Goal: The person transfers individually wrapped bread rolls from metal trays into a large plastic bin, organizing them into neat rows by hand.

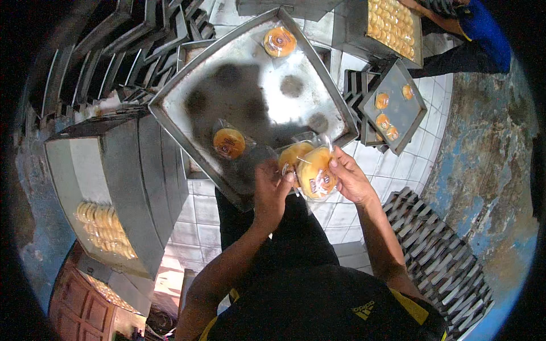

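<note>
Two round buns in clear printed wrappers are held up between my hands, over the near corner of a large metal baking tray (239, 98). My left hand (273, 192) grips the farther wrapped bun (294, 154), its thumb across the wrapper. The nearer wrapped bun (316, 172) is pinched at its right edge by my right hand (352, 177), and it partly covers the other one. On the tray lie two more wrapped buns, one at the far corner (280, 41) and another on the left (229, 143).
At right stands a stack of trays, the top tray (403, 115) bearing several wrapped buns. Behind it, a box of buns (390, 27) is beside another person (482, 38). Stacked trays (439, 255) line the right wall. Left are a large metal box (115, 192) holding buns and more trays (115, 55).
</note>
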A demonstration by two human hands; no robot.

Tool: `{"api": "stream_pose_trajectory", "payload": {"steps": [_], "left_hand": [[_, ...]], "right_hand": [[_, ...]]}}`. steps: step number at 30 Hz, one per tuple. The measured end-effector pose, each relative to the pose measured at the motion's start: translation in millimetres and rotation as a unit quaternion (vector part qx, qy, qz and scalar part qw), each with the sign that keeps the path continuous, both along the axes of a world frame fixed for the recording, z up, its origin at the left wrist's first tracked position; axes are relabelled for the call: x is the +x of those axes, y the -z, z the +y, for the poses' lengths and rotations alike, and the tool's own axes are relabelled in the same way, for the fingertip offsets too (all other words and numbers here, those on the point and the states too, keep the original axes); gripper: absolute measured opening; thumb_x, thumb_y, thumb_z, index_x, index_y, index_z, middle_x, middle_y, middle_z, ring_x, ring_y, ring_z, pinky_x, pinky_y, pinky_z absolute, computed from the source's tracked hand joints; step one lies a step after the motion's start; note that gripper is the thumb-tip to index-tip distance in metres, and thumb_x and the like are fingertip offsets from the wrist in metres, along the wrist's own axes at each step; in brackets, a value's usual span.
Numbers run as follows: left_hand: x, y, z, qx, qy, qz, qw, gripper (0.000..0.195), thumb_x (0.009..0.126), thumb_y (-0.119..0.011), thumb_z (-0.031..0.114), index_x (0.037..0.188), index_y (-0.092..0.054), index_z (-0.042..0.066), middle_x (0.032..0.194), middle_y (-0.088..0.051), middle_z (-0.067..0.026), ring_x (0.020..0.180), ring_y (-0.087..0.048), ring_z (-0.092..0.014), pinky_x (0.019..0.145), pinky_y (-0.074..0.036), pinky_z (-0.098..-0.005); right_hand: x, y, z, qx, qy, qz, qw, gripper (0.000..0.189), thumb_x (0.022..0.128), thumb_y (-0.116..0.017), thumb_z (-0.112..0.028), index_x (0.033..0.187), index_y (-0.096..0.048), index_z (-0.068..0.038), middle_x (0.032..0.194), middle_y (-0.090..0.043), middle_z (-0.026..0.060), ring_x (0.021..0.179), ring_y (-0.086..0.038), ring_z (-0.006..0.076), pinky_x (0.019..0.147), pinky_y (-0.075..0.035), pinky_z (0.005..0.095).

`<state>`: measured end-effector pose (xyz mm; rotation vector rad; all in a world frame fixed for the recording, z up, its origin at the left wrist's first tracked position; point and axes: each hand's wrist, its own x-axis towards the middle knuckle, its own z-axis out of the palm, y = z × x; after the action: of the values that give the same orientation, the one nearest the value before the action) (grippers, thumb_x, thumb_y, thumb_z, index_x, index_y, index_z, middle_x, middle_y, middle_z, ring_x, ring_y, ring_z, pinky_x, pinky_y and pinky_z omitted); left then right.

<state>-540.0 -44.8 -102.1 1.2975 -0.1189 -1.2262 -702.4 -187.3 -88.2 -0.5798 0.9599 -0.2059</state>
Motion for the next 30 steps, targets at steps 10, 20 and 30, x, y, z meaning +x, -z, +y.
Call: {"api": "stream_pose_trajectory", "payload": {"steps": [10, 20, 30], "left_hand": [[70.3, -1.0, 5.7, 0.055, -0.032, -0.030, 0.998, 0.062, 0.091, -0.064, 0.006, 0.146, -0.037, 0.000, 0.139, -0.050, -0.0159, 0.130, -0.051, -0.026, 0.111, -0.040, -0.0376], [83.5, 84.9, -148.6, -0.128, -0.105, 0.074, 0.983, 0.060, 0.108, -0.029, 0.050, 0.146, -0.042, 0.004, 0.147, -0.048, -0.0120, 0.134, -0.047, -0.025, 0.116, -0.032, -0.0407], [124.1, 93.8, -210.6, -0.151, -0.079, 0.005, 0.985, 0.060, 0.105, -0.044, 0.047, 0.144, -0.045, 0.001, 0.137, -0.055, -0.0135, 0.125, -0.052, -0.023, 0.106, -0.041, -0.0357]], "right_hand": [[-22.9, 22.3, -23.8, 0.011, 0.132, -0.052, 0.990, 0.053, 0.097, -0.065, -0.034, 0.136, -0.052, -0.002, 0.126, -0.065, 0.0124, 0.113, -0.066, 0.0247, 0.099, -0.053, 0.0422], [171.8, 23.8, -113.3, -0.364, -0.054, 0.125, 0.921, 0.076, 0.098, -0.061, -0.042, 0.151, -0.034, 0.006, 0.147, -0.047, 0.0172, 0.134, -0.047, 0.0219, 0.114, -0.035, 0.0356], [213.8, 77.6, -195.1, -0.325, -0.139, 0.148, 0.924, 0.081, 0.085, -0.072, -0.051, 0.137, -0.048, 0.006, 0.127, -0.061, 0.0181, 0.114, -0.060, 0.0261, 0.097, -0.047, 0.0387]]}}
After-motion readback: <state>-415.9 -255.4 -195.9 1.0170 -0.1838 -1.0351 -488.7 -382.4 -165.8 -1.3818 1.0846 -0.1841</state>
